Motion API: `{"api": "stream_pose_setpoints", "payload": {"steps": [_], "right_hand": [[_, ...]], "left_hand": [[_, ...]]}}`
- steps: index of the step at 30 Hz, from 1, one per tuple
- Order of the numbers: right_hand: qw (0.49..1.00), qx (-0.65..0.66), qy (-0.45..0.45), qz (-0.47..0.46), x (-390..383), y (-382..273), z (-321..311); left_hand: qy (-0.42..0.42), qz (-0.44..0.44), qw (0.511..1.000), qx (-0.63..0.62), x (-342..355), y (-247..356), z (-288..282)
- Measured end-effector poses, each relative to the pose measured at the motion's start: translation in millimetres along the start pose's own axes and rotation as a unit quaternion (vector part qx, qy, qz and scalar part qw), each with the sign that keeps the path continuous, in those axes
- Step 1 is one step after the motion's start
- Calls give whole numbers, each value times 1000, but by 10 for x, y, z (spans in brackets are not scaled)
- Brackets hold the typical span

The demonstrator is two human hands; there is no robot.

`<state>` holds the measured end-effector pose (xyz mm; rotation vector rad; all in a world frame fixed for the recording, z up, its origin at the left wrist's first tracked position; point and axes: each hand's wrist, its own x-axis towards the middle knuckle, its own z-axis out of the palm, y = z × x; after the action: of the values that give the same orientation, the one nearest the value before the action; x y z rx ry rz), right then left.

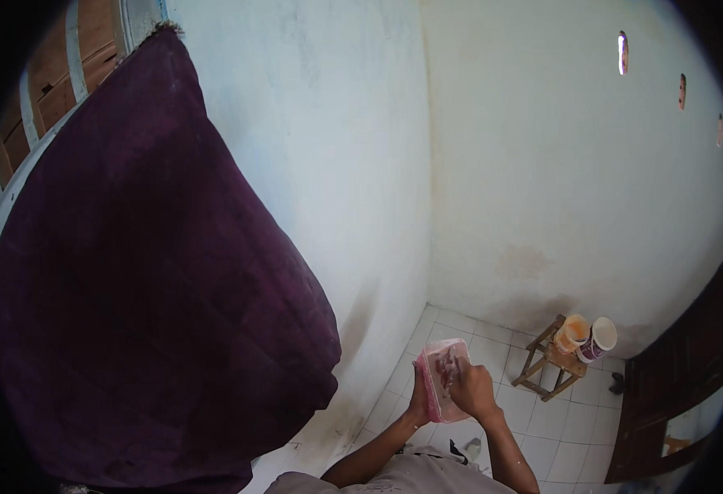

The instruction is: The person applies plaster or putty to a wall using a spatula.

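The left forearm (368,463) slants toward two o'clock, the left hand (419,401) upright, fingers (418,377) toward twelve. The right forearm (508,453) slants toward eleven; the right hand (476,392), at the left's three o'clock, curls inward.

**Held Tilted, Open Side Up, Smeared Inside**

Looks like a pink container (442,397), shallow and roughly rectangular, with rounded corners and a pale rim. Shows stronger pink along the outer left wall, marked with whitish streaks. Opens toward the wearer's face, baring a paler, pinkish-grey inside with darker smears toward the far end. Leans somewhat, with the long sides running away from the body. Rests in the left hand (417,405), gripped along the left wall, up off the tiled floor and in front of the torso. Lies partly covered on the right by the right hand (474,392), lowered over the opening, fingers toward the smeared inside.
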<state>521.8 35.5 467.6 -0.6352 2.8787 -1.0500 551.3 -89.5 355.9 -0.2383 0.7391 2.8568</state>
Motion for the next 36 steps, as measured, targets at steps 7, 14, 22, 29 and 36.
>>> {"api": "stream_pose_setpoints", "payload": {"steps": [7,14,22,29,36], "right_hand": [[999,-31,-32,-12,-147,76,59],[999,-26,34,-29,-73,13,164],[999,-23,45,-16,-62,117,187],[998,-55,-11,17,-120,-21,-25],[1000,-8,11,-24,-229,-17,115]], "left_hand": [[-42,-8,999,-3,74,-31,-107],[-23,21,997,68,178,-80,-149],[25,3,998,54,56,-83,37],[-3,-28,998,-51,-49,-15,-9],[-36,-18,998,-53,-27,-78,-237]]}}
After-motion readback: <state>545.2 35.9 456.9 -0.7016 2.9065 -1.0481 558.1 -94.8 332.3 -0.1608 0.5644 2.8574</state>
